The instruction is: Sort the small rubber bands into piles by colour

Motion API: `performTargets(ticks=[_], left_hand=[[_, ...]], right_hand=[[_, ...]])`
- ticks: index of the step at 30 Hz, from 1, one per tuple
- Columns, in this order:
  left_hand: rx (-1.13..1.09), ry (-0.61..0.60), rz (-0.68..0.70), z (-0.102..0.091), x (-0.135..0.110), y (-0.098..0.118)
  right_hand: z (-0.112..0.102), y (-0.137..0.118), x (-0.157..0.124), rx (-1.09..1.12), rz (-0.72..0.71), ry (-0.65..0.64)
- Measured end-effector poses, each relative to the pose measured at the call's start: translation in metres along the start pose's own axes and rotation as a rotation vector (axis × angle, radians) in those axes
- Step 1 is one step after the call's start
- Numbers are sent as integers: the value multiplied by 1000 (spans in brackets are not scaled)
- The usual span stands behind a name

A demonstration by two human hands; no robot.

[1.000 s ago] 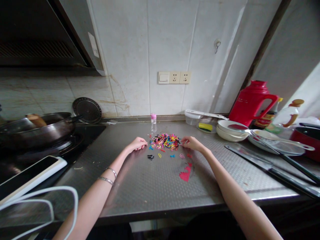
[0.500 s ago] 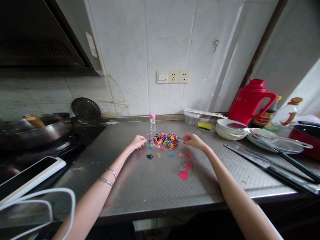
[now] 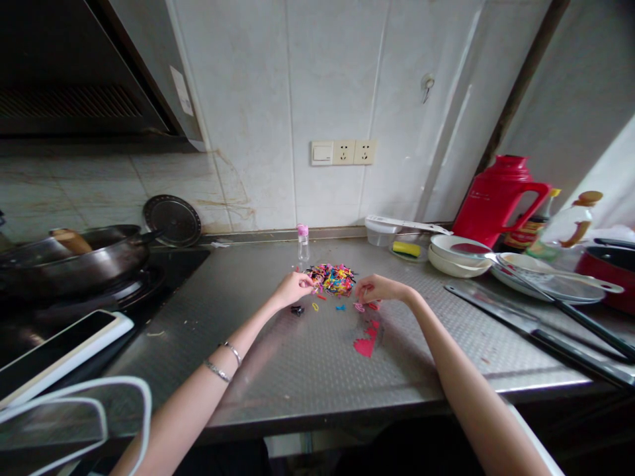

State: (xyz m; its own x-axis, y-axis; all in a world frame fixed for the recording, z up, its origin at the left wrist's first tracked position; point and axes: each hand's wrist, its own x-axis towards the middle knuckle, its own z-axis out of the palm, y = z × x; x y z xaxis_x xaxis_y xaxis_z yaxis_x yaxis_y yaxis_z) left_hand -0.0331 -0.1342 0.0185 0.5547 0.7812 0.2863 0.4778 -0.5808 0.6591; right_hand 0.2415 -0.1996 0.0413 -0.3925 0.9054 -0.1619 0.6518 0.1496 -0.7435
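Observation:
A heap of small coloured rubber bands (image 3: 333, 277) lies on the steel counter (image 3: 307, 357). My left hand (image 3: 294, 289) rests at the heap's left edge, fingers pinched together at the bands. My right hand (image 3: 381, 289) sits to the right of the heap, fingers pinched over a pink band (image 3: 359, 307) among a few loose bands in front of the heap. What each pinch holds is too small to name. A tiny clear bottle with a pink cap (image 3: 303, 242) stands behind the heap.
A wok (image 3: 74, 258) sits on the stove at left, with a phone (image 3: 59, 350) in front of it. At right are a red thermos (image 3: 496, 198), stacked bowls (image 3: 454, 254), a strainer (image 3: 555, 284) and a long knife (image 3: 530, 327). A red patch (image 3: 367, 344) marks the counter.
Both hands moved inward and nearer: the left one reached the heap's left edge, the right one dropped to the loose bands in front of the heap.

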Motion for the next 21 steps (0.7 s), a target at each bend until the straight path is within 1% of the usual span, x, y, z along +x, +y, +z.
performTargets(ticks=[3,9,16,21], left_hand=[[46,-22,27,5,-2,4],[146,-75,46,12,-4,13],[315,-88,83,20,-4,17],[381,-74,97,21,-4,16]], right_hand=[[-2,1,1,-17,-25,90],[1,0,5,47,-54,260],[1,13,12,91,-93,361],[0,21,15,71,-122,414]])
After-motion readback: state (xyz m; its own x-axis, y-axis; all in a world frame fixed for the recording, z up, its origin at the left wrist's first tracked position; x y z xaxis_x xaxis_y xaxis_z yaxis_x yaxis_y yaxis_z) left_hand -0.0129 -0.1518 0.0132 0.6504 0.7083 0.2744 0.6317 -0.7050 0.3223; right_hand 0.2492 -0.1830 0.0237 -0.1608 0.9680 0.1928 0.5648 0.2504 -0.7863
